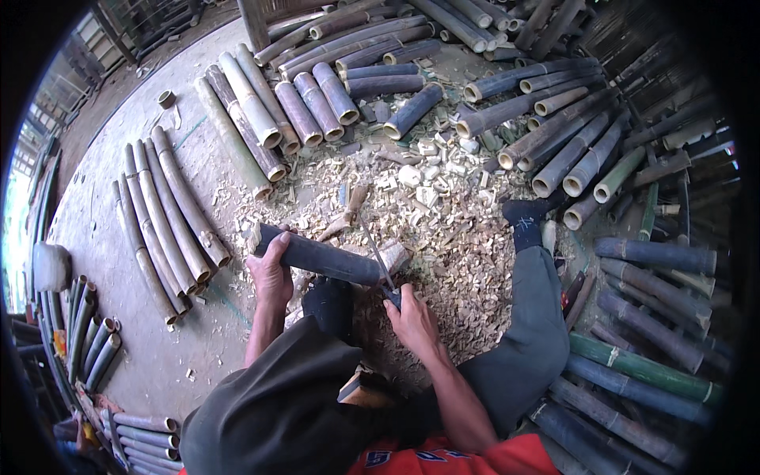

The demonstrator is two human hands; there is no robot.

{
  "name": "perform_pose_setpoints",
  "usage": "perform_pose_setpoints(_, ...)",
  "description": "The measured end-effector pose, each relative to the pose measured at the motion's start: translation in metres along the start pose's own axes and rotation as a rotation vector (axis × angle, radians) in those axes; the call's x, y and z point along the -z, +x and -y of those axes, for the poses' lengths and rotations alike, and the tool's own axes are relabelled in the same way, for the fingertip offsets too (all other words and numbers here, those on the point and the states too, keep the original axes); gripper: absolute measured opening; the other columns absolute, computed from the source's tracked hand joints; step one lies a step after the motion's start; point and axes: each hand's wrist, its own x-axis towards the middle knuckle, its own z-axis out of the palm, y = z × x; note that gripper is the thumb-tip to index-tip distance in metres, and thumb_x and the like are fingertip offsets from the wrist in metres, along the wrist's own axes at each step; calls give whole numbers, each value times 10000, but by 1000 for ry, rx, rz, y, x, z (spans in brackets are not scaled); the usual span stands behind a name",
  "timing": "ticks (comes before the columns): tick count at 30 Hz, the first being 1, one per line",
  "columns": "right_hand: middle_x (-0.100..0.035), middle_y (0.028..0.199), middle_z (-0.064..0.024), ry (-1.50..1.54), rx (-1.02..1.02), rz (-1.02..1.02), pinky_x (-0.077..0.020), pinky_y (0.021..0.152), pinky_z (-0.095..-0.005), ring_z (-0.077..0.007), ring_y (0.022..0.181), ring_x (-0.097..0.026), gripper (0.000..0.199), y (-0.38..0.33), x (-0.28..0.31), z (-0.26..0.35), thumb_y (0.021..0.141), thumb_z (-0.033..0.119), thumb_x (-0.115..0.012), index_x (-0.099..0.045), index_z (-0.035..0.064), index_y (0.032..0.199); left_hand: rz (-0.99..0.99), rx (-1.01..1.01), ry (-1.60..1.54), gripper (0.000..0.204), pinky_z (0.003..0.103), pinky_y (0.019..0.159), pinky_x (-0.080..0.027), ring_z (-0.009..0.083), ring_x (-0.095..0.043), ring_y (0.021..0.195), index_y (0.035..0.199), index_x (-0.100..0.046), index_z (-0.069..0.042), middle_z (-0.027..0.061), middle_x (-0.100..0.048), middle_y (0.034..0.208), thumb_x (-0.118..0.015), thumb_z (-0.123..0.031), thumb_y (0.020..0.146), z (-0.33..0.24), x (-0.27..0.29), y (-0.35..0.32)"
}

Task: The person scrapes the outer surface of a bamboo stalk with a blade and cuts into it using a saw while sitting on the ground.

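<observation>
My left hand (271, 273) is wrapped round the left end of a short, dark bamboo section (328, 259), which is held slightly tilted with its right end lower. In my right hand (413, 321) is the dark handle of a knife (377, 252). Its narrow blade points away from me and passes close to the bamboo's right end; whether the two touch, I cannot tell. Behind the blade lies a pale piece of log (394, 256), partly hidden by the bamboo. A forked piece of wood (348, 212) rests just beyond.
Wood chips (467, 269) cover the floor between my legs and beyond. Cut bamboo poles lie in rows at the left (170, 214), at the back (317, 103) and at the right (578, 150). More poles (645, 368) are stacked near my right leg. A small bamboo ring (166, 99) stands far left.
</observation>
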Motion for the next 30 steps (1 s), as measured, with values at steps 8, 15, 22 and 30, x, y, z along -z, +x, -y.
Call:
perform_pose_setpoints(8,-727,943,-277,85,86,-118,-572,686,-570,-481,845,-734,338,-9,-12,9,1063,312,-626,-493,18,1163,110,15,3,427,420,944,-596,255,-725,976,1189,-606,12,137,-719,1080,-834,-32,829,-5,-5,-9)
perform_pose_setpoints(15,-725,929,-277,244,182,-171,-559,683,-574,-481,841,-731,328,-28,31,54,1068,304,-616,-480,18,1155,102,-19,48,451,406,937,-599,246,-724,980,1177,-620,15,139,-724,1089,-855,-22,793,-7,-1,-9)
perform_pose_setpoints(22,-731,964,-279,-39,-84,-82,-569,717,-564,-486,868,-731,364,8,-8,-10,1049,326,-645,-513,5,1157,130,-33,70,483,415,941,-596,247,-725,984,1184,-603,2,138,-719,1095,-860,-13,776,-2,-24,-9)
perform_pose_setpoints(30,-731,917,-256,378,323,-305,-565,689,-568,-481,843,-739,386,-27,20,29,1059,353,-633,-501,13,1188,270,80,130,490,368,929,-598,214,-719,978,1246,-588,14,102,-695,1073,-806,18,808,-14,11,-3)
